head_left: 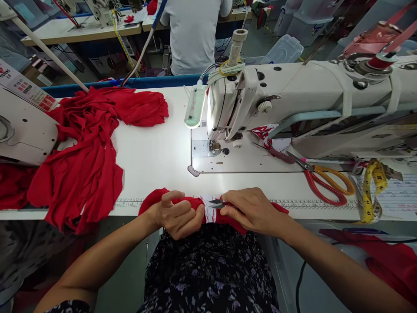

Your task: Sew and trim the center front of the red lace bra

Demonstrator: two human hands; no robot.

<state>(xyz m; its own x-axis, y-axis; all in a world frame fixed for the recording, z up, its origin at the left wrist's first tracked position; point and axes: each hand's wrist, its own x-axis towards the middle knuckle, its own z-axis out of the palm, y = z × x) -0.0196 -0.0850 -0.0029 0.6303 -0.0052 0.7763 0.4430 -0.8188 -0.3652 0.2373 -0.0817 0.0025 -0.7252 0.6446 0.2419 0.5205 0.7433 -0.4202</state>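
Observation:
At the table's near edge my left hand [177,215] is closed on a small red fabric piece [156,198] that carries a white label [208,208]. My right hand [252,209] is closed on small thread snips [216,202], whose dark blades point left at the label. The red fabric runs under both hands and shows again right of my right hand. Both hands lie in front of the white sewing machine [293,100].
A heap of red fabric pieces [87,152] covers the table's left part. Orange-and-red scissors [325,178] and a yellow tape measure [373,187] lie at the right. Another machine [22,126] stands at far left. A person in a white shirt [193,32] stands behind the table.

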